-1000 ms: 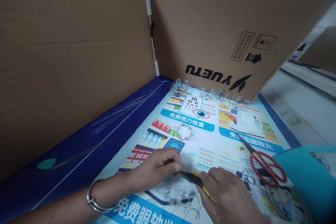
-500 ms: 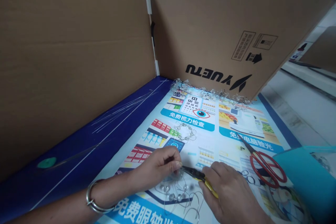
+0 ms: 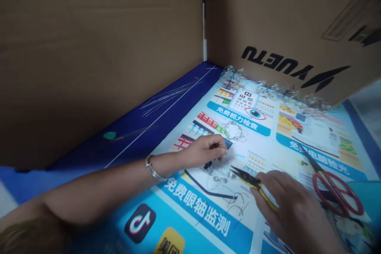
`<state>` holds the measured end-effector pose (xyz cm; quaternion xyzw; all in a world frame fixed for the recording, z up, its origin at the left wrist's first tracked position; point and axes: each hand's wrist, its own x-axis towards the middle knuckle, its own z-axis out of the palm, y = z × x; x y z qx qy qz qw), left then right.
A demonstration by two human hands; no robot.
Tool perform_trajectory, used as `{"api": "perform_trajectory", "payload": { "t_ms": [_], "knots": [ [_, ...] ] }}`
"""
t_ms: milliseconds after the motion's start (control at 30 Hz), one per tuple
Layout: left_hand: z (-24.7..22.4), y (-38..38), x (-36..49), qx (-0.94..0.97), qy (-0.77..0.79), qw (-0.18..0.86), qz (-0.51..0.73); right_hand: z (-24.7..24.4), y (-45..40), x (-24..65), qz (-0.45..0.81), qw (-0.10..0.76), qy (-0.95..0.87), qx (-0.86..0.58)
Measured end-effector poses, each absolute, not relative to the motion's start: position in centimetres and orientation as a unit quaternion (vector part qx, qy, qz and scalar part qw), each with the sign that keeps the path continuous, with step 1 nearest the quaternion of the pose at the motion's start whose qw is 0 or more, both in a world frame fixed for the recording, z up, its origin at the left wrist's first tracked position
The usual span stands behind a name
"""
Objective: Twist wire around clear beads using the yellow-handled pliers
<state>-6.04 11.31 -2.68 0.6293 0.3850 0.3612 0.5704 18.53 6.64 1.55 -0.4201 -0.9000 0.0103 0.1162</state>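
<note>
The left hand [image 3: 206, 151] sits curled over the poster [image 3: 196, 210], its fingers pressed together against the thumb; what they pinch is hidden, and I cannot tell whether it is the beaded wire [image 3: 220, 176] lying just below and beside them, with clear beads strung on thin loops that trail toward the lower right; a metal bangle [image 3: 153, 168] circles that wrist; the right hand [image 3: 293, 206] closes around the yellow handles of a pair of pliers [image 3: 248, 178], with the jaws spread apart and pointing left, near the beaded wire but not touching it; red-handled scissors [image 3: 336, 192] lie beyond the right hand, on the poster; a ring of beaded wire [image 3: 235, 130] rests farther up the poster, and a clear beaded strand [image 3: 275, 87] runs along its far edge against a cardboard sheet [image 3: 282, 16]; thin wires [image 3: 169, 95] lie on the dark blue edge [image 3: 133, 121] to the left.
</note>
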Motion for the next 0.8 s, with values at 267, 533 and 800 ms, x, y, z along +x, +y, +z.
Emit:
{"api": "perform_trajectory", "payload": {
  "t_ms": [267, 533, 800],
  "knots": [
    [-3.6, 11.9, -7.1, 0.602, 0.344, 0.603, 0.393, 2.1, 5.4, 16.6, 0.041, 0.114, -0.945, -0.304],
    [-3.8, 11.9, -7.4, 0.617, 0.317, 0.6, 0.4, 1.7, 1.8, 12.6, 0.039, 0.011, -0.968, -0.247],
    [-3.3, 11.7, -7.5, 0.607, 0.341, 0.589, 0.41, 2.2, 2.8, 16.3, -0.069, 0.028, -0.943, -0.323]
  ]
}}
